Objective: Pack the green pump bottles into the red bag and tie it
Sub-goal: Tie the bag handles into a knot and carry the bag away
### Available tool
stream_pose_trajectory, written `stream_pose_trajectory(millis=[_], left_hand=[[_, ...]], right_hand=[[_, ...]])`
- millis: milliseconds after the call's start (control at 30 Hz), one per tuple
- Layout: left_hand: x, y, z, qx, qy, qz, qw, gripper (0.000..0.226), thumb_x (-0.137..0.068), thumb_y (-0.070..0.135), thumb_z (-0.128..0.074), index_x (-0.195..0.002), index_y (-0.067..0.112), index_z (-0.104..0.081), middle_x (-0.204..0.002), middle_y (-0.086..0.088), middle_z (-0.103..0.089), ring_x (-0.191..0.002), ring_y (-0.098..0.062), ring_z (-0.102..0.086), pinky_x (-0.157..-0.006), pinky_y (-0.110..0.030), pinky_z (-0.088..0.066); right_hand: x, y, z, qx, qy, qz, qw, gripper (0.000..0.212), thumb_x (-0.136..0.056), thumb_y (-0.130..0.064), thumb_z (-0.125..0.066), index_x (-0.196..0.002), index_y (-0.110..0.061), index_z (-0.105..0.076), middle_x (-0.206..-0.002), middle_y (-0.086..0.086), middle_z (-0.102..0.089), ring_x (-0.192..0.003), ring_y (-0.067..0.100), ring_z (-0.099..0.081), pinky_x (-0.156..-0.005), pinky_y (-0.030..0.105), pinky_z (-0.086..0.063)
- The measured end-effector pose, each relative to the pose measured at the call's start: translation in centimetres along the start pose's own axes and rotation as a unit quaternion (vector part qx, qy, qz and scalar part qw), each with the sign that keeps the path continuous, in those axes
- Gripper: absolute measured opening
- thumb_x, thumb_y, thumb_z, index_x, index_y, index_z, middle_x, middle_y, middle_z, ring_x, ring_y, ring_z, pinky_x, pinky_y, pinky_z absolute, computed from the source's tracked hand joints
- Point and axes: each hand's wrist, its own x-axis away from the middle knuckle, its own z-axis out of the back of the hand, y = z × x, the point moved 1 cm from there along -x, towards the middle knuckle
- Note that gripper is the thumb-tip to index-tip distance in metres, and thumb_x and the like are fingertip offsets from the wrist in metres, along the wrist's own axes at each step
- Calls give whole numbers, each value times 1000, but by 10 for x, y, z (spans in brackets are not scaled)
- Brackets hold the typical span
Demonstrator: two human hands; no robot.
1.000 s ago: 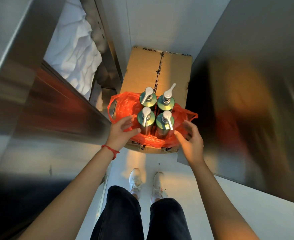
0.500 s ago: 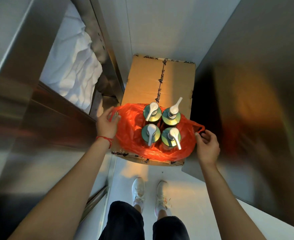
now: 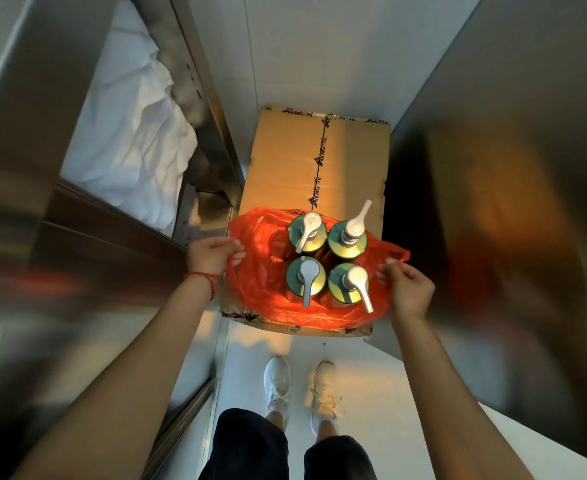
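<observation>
Several green pump bottles (image 3: 306, 276) with white pump heads stand upright in a tight square inside the red bag (image 3: 264, 289). The thin plastic bag lies slack around them on the near end of a cardboard box (image 3: 285, 161). My left hand (image 3: 212, 254) pinches the bag's left edge. My right hand (image 3: 406, 289) grips the bag's right handle loop beside the near right bottle. The bottle bodies are mostly hidden by the plastic.
Steel cabinet panels (image 3: 77, 271) close in on the left, and a dark steel wall (image 3: 510, 202) on the right. White crumpled cloth (image 3: 136, 140) fills a bin at the left. My feet (image 3: 299, 386) stand on the white floor below the box.
My hands moved apart from the bottles to the bag's two sides and took hold of its edges. The bag's sides have come up slightly around the bottles.
</observation>
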Motion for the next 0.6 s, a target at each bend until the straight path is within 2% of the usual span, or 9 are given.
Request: stream_pose_trajectory(millis=[133,233,400,600], left_hand=[[17,8,-3,65,-51,16,996,7,-84,-2,-56,-80,3,-58,-45,1,-66,-44,-8,-64,-52,-17,-55],[31,15,-4,85,-88,15,992,4,-84,0,-56,-83,2,-59,-51,-1,-69,-51,-10,-67,-56,-20,-57],[72,39,-4,108,-124,-17,986,6,-85,2,-56,-88,2,-61,-59,-4,-71,-56,-11,-68,-57,-19,-57],[122,75,-5,103,-149,-81,980,10,-85,4,-55,-81,6,-63,-56,-1,-71,-54,-8,-67,-53,-15,-54]], right_hand=[[17,-12,6,-36,-11,39,999,11,-85,-12,-61,-78,-7,-67,-68,5,-67,-52,3,-63,-62,18,-54],[29,-20,15,-40,-25,70,996,16,-86,-14,-60,-72,-12,-67,-63,1,-68,-54,6,-64,-59,17,-54],[62,-52,37,-74,-49,115,989,20,-87,-13,-58,-69,-11,-66,-51,-6,-68,-50,5,-63,-55,15,-53],[105,-102,55,-90,-74,173,978,23,-86,-12,-58,-65,-15,-67,-48,-6,-67,-48,6,-60,-53,14,-52]])
